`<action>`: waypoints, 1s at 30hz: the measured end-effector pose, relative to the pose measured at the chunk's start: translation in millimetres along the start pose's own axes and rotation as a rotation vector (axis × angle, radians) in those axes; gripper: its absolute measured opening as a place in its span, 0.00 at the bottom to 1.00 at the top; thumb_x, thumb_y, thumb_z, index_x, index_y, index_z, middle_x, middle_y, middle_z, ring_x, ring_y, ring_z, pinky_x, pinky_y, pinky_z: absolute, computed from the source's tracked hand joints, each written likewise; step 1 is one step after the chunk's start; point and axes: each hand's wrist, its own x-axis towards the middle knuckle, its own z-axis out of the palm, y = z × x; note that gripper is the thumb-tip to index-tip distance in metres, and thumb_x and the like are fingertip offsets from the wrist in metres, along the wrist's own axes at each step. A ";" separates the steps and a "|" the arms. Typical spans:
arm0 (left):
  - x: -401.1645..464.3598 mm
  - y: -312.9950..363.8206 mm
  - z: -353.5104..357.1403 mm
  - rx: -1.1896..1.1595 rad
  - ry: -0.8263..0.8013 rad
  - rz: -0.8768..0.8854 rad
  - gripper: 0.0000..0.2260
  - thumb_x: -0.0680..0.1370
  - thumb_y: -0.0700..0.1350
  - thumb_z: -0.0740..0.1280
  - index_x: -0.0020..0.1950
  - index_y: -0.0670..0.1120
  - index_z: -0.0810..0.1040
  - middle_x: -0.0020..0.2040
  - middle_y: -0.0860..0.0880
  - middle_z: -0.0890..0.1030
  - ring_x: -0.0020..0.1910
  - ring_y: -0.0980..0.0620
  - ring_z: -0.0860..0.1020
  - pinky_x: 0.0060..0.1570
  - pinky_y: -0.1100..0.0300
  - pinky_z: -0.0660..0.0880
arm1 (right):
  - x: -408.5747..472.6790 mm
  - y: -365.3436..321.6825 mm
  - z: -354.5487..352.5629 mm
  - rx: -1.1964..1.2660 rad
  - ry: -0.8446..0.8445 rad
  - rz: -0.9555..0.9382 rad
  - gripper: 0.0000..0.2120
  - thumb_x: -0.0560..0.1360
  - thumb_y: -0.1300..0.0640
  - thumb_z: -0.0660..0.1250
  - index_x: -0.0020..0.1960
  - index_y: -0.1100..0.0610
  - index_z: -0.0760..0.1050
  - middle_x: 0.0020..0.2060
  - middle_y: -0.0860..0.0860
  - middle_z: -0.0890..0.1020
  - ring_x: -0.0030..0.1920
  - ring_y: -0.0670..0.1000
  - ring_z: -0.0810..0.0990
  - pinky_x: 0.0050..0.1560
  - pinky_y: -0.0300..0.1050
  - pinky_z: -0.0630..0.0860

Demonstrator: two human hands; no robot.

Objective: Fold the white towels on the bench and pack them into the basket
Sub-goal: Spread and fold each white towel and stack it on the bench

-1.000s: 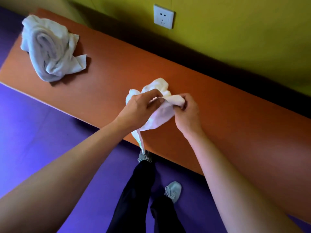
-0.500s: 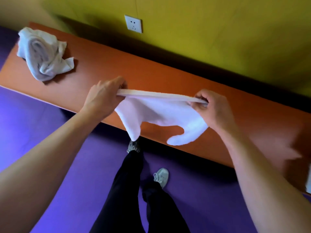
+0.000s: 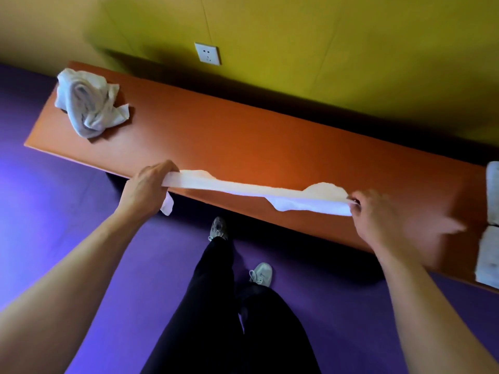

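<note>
Bench (image 3: 243, 136): long orange top, running from upper left to the right edge of the view, set against the yellow-green wall; every place below is given from this bench
Stretched towel (image 3: 243, 188): white, pulled out long and narrow between the two hands, along the bench's near edge; its middle part lies over the near strip of the bench; whether it rests on the top or hangs just above it I cannot tell; a short corner dangles below the left hand, off the bench's near edge
Left hand (image 3: 147, 186): at the bench's near edge, toward its left half; fingers curled over, clamped on the towel's left end
Right hand (image 3: 376, 214): at the bench's near edge, toward its right half; blurred; fingers and thumb pinched together on the towel's right end
Crumpled towel (image 3: 86, 103): white, bunched in a loose heap on the bench's far-left end, well apart from both hands
Pale cloth (image 3: 490, 225): at the bench's right end, cut off by the frame's edge; looks like stacked white fabric; too little shows to say more
Wall socket (image 3: 207, 54): white plate on the wall above the bench's left half
Floor (image 3: 81, 238): purple, in front of the bench
Person's legs (image 3: 216, 306): dark trousers, in front of the bench's middle; two light shoes (image 3: 260, 273) on the floor, the forward one close under the near edge
</note>
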 end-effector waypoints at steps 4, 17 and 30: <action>-30.3 5.8 -4.3 -0.116 0.007 0.001 0.16 0.74 0.34 0.62 0.57 0.50 0.74 0.43 0.53 0.80 0.44 0.41 0.75 0.42 0.50 0.72 | -33.3 8.3 5.6 0.259 0.061 0.240 0.10 0.83 0.59 0.60 0.62 0.55 0.76 0.53 0.56 0.82 0.51 0.61 0.79 0.45 0.47 0.67; 49.6 -34.5 -19.8 -0.337 -0.074 -0.040 0.10 0.78 0.40 0.70 0.47 0.57 0.82 0.40 0.62 0.84 0.41 0.63 0.79 0.43 0.73 0.71 | 26.0 25.4 6.4 0.326 0.241 0.330 0.18 0.81 0.55 0.58 0.65 0.60 0.78 0.62 0.65 0.77 0.58 0.64 0.77 0.56 0.53 0.72; 274.7 -28.3 145.6 -0.517 0.193 -0.547 0.11 0.73 0.40 0.66 0.47 0.52 0.85 0.44 0.47 0.86 0.40 0.45 0.85 0.45 0.49 0.84 | 210.5 35.6 103.3 0.306 0.207 0.355 0.13 0.81 0.58 0.63 0.62 0.60 0.80 0.60 0.63 0.80 0.60 0.64 0.77 0.55 0.50 0.73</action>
